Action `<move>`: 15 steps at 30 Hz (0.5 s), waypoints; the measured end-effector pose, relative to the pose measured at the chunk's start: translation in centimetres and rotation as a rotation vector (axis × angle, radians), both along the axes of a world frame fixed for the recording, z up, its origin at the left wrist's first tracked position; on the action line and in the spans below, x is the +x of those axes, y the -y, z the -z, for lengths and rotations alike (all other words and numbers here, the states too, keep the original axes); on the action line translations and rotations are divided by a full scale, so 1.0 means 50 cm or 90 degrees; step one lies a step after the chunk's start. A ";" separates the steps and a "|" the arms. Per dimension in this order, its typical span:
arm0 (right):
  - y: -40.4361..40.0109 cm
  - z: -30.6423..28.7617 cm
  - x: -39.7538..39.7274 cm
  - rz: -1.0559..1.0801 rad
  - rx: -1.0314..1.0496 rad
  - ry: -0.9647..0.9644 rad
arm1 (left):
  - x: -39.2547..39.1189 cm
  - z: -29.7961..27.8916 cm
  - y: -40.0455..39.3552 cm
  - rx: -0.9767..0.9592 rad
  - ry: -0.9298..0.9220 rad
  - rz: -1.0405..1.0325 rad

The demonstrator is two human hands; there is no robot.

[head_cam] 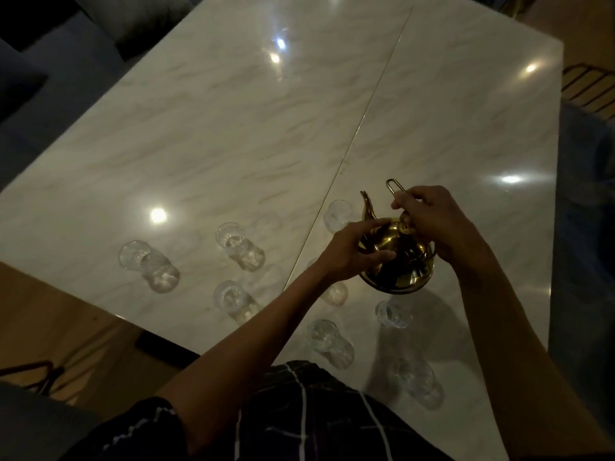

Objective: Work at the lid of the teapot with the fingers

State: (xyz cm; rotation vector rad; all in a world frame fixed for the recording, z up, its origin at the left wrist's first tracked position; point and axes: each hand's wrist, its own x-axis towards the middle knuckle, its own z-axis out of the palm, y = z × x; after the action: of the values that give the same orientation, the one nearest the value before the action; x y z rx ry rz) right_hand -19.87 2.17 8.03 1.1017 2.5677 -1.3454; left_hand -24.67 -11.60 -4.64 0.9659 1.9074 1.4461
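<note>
Both hands meet over a gold teapot [397,257] near the front right part of the marble surface [233,128]. The left hand [352,249] comes in from the left and rests on the pot's rounded side, fingers spread and only lightly bent against the metal, just below the curved spout [367,206]. The right hand [439,221] sits above and to the right of the pot, fingers curled round the thin wire handle [392,186], whose loop sticks up past the fingertips. The pot is tilted, and whether its base touches the surface cannot be told. Clear glass cups surround it: one nearest the person [417,382], another close under the pot [392,314], one beyond the spout [337,214], and one well off to the left [148,266].
</note>
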 end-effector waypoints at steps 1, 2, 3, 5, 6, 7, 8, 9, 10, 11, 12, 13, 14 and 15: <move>0.007 -0.002 0.004 -0.005 -0.006 -0.007 | 0.007 -0.002 0.008 0.001 -0.003 -0.007; 0.015 -0.004 0.009 -0.011 -0.011 -0.014 | 0.013 -0.002 0.016 -0.005 -0.009 -0.013; 0.023 -0.005 0.013 -0.019 -0.014 -0.018 | 0.019 -0.002 0.026 -0.011 -0.013 -0.022; 0.041 -0.006 0.025 -0.047 -0.013 -0.021 | 0.037 -0.003 0.048 -0.020 -0.019 -0.045; 0.051 -0.006 0.031 -0.064 -0.011 -0.021 | 0.048 -0.004 0.061 -0.021 -0.020 -0.060; 0.061 -0.004 0.037 -0.081 -0.010 -0.022 | 0.059 -0.003 0.074 -0.024 -0.019 -0.075; 0.071 -0.001 0.043 -0.096 -0.010 -0.022 | 0.072 -0.003 0.087 -0.029 -0.013 -0.090; 0.080 0.003 0.049 -0.110 -0.011 -0.020 | 0.085 -0.003 0.100 -0.035 -0.006 -0.104; 0.090 0.007 0.055 -0.125 -0.013 -0.016 | 0.101 -0.002 0.113 -0.043 0.003 -0.120; 0.099 0.013 0.060 -0.145 -0.014 -0.012 | 0.116 0.000 0.125 -0.049 0.012 -0.137; 0.109 0.019 0.065 -0.167 -0.016 -0.007 | 0.132 0.001 0.138 -0.055 0.018 -0.155; 0.118 0.027 0.069 -0.190 -0.019 -0.001 | 0.148 0.004 0.151 -0.061 0.022 -0.174; 0.128 0.034 0.074 -0.211 -0.024 0.003 | 0.164 0.005 0.164 -0.066 0.025 -0.195; 0.138 0.039 0.077 -0.232 -0.025 0.007 | 0.178 0.009 0.176 -0.073 0.029 -0.217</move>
State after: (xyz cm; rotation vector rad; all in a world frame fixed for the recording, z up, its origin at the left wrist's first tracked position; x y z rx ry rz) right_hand -16.01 -4.73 6.08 0.5908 2.5558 -1.2849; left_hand -15.76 -20.42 -5.08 0.5695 2.1708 1.5073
